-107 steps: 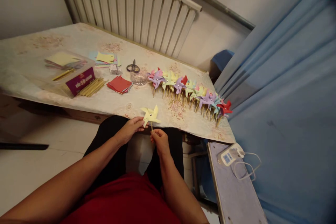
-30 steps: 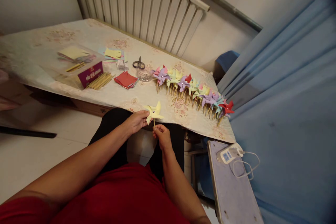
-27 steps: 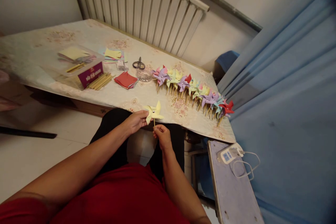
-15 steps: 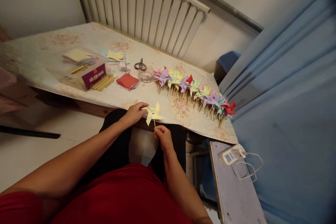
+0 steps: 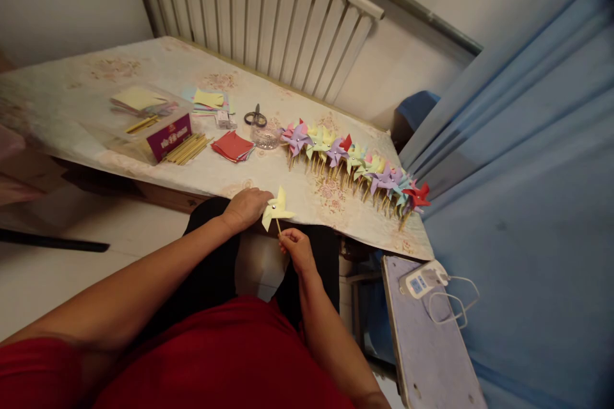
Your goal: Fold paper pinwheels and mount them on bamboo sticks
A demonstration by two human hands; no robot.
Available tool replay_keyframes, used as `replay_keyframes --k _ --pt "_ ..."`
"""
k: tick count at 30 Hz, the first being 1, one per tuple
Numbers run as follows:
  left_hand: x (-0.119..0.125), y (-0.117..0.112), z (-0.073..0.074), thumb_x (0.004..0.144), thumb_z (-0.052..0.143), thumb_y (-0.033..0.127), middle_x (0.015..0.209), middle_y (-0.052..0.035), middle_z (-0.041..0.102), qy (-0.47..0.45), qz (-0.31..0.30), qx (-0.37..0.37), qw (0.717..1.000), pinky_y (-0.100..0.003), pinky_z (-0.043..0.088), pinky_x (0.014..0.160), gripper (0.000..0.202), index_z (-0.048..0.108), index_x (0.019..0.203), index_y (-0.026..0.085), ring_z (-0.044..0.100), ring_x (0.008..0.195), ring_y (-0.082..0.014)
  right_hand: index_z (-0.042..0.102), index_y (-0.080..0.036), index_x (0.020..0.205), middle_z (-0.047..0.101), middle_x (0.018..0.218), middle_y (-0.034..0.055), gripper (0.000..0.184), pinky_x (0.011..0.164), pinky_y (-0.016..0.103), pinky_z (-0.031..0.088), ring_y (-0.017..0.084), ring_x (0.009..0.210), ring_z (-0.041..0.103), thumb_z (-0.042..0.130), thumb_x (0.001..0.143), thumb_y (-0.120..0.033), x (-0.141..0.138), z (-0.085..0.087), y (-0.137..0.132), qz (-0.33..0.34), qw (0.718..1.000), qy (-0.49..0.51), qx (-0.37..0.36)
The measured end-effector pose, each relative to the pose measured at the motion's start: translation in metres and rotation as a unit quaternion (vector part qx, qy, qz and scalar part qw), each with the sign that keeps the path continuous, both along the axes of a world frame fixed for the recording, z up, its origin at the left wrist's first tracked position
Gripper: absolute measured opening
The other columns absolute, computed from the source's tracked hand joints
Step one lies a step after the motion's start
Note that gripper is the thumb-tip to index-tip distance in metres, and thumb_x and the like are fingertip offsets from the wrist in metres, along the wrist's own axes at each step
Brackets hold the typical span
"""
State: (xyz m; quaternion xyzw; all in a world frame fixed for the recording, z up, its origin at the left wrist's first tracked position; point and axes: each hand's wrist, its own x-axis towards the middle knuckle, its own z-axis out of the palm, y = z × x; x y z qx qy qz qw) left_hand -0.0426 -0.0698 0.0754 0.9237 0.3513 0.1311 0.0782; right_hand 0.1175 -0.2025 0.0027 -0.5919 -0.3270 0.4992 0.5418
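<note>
A pale yellow paper pinwheel point(image 5: 277, 208) with a shiny pin at its centre is held up over the front edge of the table. Its thin stick point(image 5: 279, 227) runs down into my right hand point(image 5: 297, 246), whose thumb and fingers pinch it near the lower part. My left hand point(image 5: 247, 209) is closed at the pinwheel's left side, back of the hand up, its fingertips at the left blade and partly hidden behind it.
Many finished pinwheels point(image 5: 355, 160) stand in a row at right. Left are red paper squares point(image 5: 233, 146), a pin dish point(image 5: 265, 137), scissors point(image 5: 256, 116), wooden sticks point(image 5: 187, 149), a plastic box point(image 5: 170, 135) and yellow paper point(image 5: 208, 98). A low bench point(image 5: 432, 339) holds a power adapter point(image 5: 422, 279).
The pinwheel has shifted slightly left and its blades have turned a little. My left hand has turned its back upward, its fingers moving further behind the blade. My right hand keeps its pinch.
</note>
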Motion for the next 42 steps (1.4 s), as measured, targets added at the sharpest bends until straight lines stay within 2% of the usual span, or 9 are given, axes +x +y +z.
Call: replay_keyframes --k 9,13,16,19,22,25,28,32,42 --pt "-0.001 -0.003 0.001 0.093 0.047 0.02 0.089 -0.0145 0.073 0.044 -0.007 0.034 0.998 -0.037 0.048 0.088 0.027 0.071 0.105 0.013 0.068 0.093 -0.0261 0.067 -0.018 0.073 0.061 0.055 -0.0039 0.017 0.048 0.022 0.037 0.009 0.045 0.049 0.071 0.064 -0.031 0.0 0.0 -0.001 0.006 1.0 0.0 0.003" --pt "-0.001 -0.001 -0.008 0.093 0.043 0.019 0.109 -0.0144 0.074 -0.052 0.01 -0.027 0.998 -0.039 0.047 0.099 0.034 0.068 0.116 0.014 0.067 0.107 -0.0252 0.067 -0.018 0.073 0.061 0.054 -0.0041 0.017 0.048 0.022 0.036 0.009 0.045 0.048 0.071 0.063 -0.032 0.0 0.001 0.0 -0.002 1.0 0.002 -0.002" --pt "-0.003 0.0 -0.019 0.087 0.046 0.017 0.127 -0.015 0.068 -0.177 0.073 -0.093 0.977 -0.039 0.044 0.107 0.042 0.064 0.125 0.013 0.062 0.12 -0.025 0.068 -0.018 0.074 0.061 0.054 -0.0039 0.019 0.048 0.022 0.037 0.009 0.045 0.049 0.072 0.063 -0.033 0.0 0.002 0.0 -0.009 1.0 0.01 0.0" --pt "-0.006 -0.005 -0.026 0.082 0.053 0.021 0.12 -0.0139 0.071 -0.29 0.19 -0.214 0.913 -0.039 0.049 0.102 0.043 0.063 0.123 0.013 0.066 0.112 -0.0247 0.068 -0.017 0.075 0.062 0.055 -0.0033 0.021 0.049 0.022 0.038 0.009 0.046 0.05 0.074 0.063 -0.034 0.001 0.002 0.0 -0.018 1.0 0.021 0.002" --pt "-0.007 -0.018 -0.029 0.08 0.061 0.029 0.097 -0.0105 0.074 -0.382 0.272 -0.381 0.796 -0.036 0.055 0.085 0.03 0.067 0.105 0.014 0.07 0.09 -0.0219 0.068 -0.017 0.076 0.063 0.056 -0.0029 0.024 0.049 0.022 0.038 0.008 0.046 0.05 0.075 0.063 -0.036 0.001 0.002 0.0 -0.026 0.999 0.033 0.001" --pt "-0.006 -0.032 -0.026 0.078 0.069 0.033 0.087 -0.0086 0.073 -0.437 0.237 -0.551 0.67 -0.03 0.054 0.075 0.024 0.067 0.092 0.013 0.069 0.076 -0.0162 0.07 -0.017 0.077 0.064 0.057 -0.0028 0.025 0.048 0.021 0.037 0.008 0.047 0.051 0.076 0.062 -0.036 0.002 0.003 -0.001 -0.026 0.998 0.056 -0.002" --pt "-0.003 -0.04 -0.021 0.076 0.074 0.03 0.084 -0.0077 0.073 -0.458 0.2 -0.623 0.602 -0.026 0.052 0.072 0.023 0.067 0.09 0.013 0.068 0.072 -0.0129 0.071 -0.017 0.079 0.065 0.058 -0.0025 0.025 0.048 0.021 0.037 0.008 0.046 0.051 0.077 0.062 -0.035 0.002 0.005 -0.002 -0.014 0.996 0.085 -0.004" --pt "0.002 -0.044 -0.018 0.077 0.074 0.026 0.079 -0.0062 0.072 -0.461 0.201 -0.634 0.587 -0.025 0.051 0.069 0.018 0.067 0.086 0.012 0.066 0.067 -0.0109 0.072 -0.017 0.08 0.066 0.06 -0.0016 0.026 0.048 0.021 0.038 0.008 0.048 0.052 0.078 0.062 -0.035 0.003 0.008 -0.004 0.003 0.995 0.097 -0.007" --pt "0.01 -0.058 -0.019 0.068 0.081 0.032 0.076 -0.0042 0.07 -0.436 0.182 -0.641 0.605 -0.024 0.046 0.066 0.029 0.067 0.084 0.012 0.061 0.064 -0.0099 0.072 -0.016 0.081 0.066 0.062 -0.0016 0.028 0.05 0.019 0.038 0.007 0.049 0.053 0.081 0.063 -0.035 0.003 0.008 -0.006 0.052 0.99 0.134 -0.009"
